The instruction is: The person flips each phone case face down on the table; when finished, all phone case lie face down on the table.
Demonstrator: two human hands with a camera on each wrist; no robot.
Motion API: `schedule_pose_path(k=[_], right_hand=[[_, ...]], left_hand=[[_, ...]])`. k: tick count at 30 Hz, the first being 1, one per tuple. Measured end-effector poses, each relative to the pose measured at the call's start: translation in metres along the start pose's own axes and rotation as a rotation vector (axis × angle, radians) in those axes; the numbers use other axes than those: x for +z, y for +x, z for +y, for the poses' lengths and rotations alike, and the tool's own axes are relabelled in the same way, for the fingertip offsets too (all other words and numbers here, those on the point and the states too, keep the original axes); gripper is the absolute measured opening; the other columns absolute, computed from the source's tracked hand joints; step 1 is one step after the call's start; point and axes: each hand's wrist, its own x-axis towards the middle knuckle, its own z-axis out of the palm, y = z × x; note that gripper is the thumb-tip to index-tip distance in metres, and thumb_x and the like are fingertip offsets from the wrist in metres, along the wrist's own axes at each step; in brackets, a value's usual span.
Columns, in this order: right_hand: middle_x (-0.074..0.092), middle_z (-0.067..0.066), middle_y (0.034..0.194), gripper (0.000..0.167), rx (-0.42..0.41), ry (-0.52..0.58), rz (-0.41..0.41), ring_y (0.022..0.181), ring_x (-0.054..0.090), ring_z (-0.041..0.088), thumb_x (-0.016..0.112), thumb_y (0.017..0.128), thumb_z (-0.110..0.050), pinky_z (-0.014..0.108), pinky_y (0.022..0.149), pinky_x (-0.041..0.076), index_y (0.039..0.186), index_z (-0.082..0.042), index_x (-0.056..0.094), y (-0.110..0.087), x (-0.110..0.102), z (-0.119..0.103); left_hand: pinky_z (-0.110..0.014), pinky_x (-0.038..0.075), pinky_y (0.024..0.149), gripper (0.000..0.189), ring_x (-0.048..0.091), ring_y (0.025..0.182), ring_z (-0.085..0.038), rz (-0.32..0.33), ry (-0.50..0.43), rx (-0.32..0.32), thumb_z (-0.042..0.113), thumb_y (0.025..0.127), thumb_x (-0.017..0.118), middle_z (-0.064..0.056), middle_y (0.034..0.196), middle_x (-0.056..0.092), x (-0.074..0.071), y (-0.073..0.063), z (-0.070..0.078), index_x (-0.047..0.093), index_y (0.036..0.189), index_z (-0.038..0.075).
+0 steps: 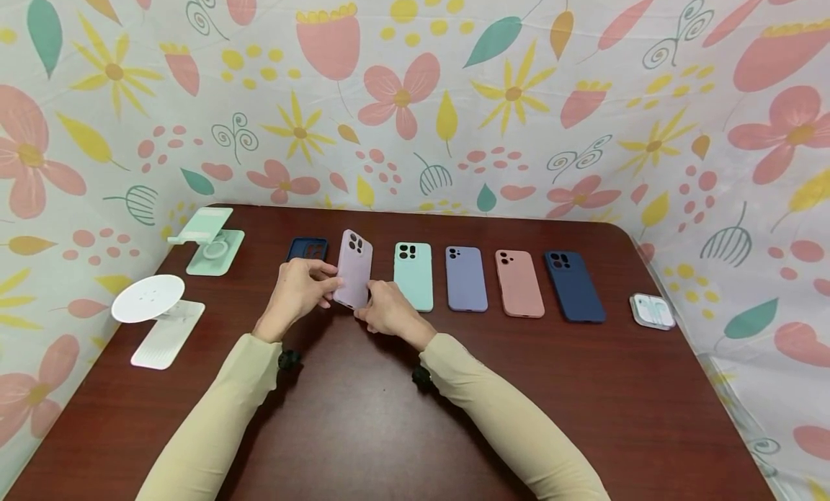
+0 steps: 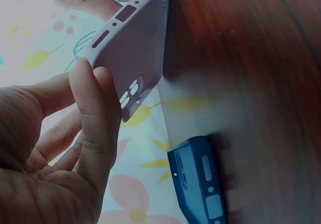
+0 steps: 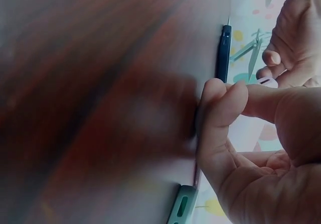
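Note:
A lilac phone case [image 1: 354,270], hollow with its camera holes showing light through in the left wrist view, is tilted up off the dark table. My left hand [image 1: 297,288] pinches its left edge between thumb and fingers. At the lower right corner, my right hand [image 1: 390,310] grips the case with thumb and fingertips, low over the tabletop. A dark blue phone case [image 1: 308,247] lies inner side up behind my left hand, which partly hides it. Just right of the lilac case is a mint phone case [image 1: 413,277], back side up.
Rightward along the row lie a periwinkle case [image 1: 466,279], a pink case [image 1: 520,284] and a navy case [image 1: 575,287]. A small clear box with earphones [image 1: 652,311] sits far right. Green [image 1: 216,241] and white [image 1: 168,335] stands occupy the left side. A patterned cloth hangs behind.

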Motion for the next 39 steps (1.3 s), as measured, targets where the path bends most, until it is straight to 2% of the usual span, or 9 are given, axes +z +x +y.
schedule_pose_path(k=[7,15,20,26,35,39], right_hand=[[0.073,0.004,0.071,0.028,0.014,-0.01,0.008,0.053,0.067,0.009,0.076,0.103,-0.014,0.021,0.053,0.051,0.123,0.004,0.067,0.0,-0.001,0.001],[0.072,0.005,0.07,0.017,0.015,-0.026,0.007,0.052,0.066,0.011,0.075,0.103,-0.011,0.021,0.052,0.051,0.11,0.001,0.066,0.0,-0.004,0.005],[0.072,0.002,0.069,0.015,0.009,-0.079,0.008,0.055,0.069,0.012,0.073,0.103,-0.014,0.024,0.055,0.054,0.109,-0.003,0.066,0.018,0.006,0.024],[0.073,0.0,0.069,0.016,0.022,-0.101,-0.002,0.056,0.071,0.011,0.074,0.103,-0.02,0.025,0.056,0.056,0.108,-0.008,0.065,0.037,0.015,0.045],[0.073,-0.002,0.068,0.015,0.007,-0.108,-0.006,0.054,0.071,0.01,0.075,0.102,-0.019,0.024,0.053,0.056,0.106,-0.011,0.063,0.042,0.016,0.051],[0.07,-0.001,0.067,0.014,-0.001,-0.109,0.007,0.053,0.068,0.01,0.074,0.102,-0.016,0.023,0.052,0.053,0.106,-0.009,0.063,0.036,0.014,0.047]], left_hand=[[-0.038,0.067,0.062,0.024,0.07,0.056,-0.01,-0.017,0.051,-0.007,0.013,0.101,0.078,-0.018,0.084,0.08,0.0,0.002,-0.006,0.079,0.119,-0.004],[-0.03,0.065,0.061,0.031,0.073,0.059,-0.012,-0.075,0.098,-0.055,0.012,0.1,0.078,-0.02,0.096,0.081,0.004,0.005,-0.011,0.076,0.125,-0.005],[-0.029,0.065,0.064,0.042,0.078,0.064,-0.016,-0.127,0.137,-0.088,0.016,0.095,0.083,-0.019,0.1,0.081,0.006,0.006,-0.012,0.073,0.13,-0.006],[-0.028,0.064,0.069,0.055,0.077,0.066,-0.012,-0.183,0.201,-0.131,0.019,0.091,0.088,-0.017,0.104,0.081,0.009,0.008,-0.01,0.07,0.136,-0.006],[-0.025,0.06,0.066,0.059,0.075,0.064,-0.009,-0.197,0.27,-0.113,0.019,0.089,0.089,-0.014,0.1,0.077,0.014,0.01,-0.01,0.069,0.138,-0.007],[-0.027,0.061,0.068,0.058,0.076,0.064,-0.009,-0.195,0.279,-0.111,0.018,0.09,0.088,-0.014,0.098,0.076,0.015,0.01,-0.009,0.069,0.139,-0.007]])
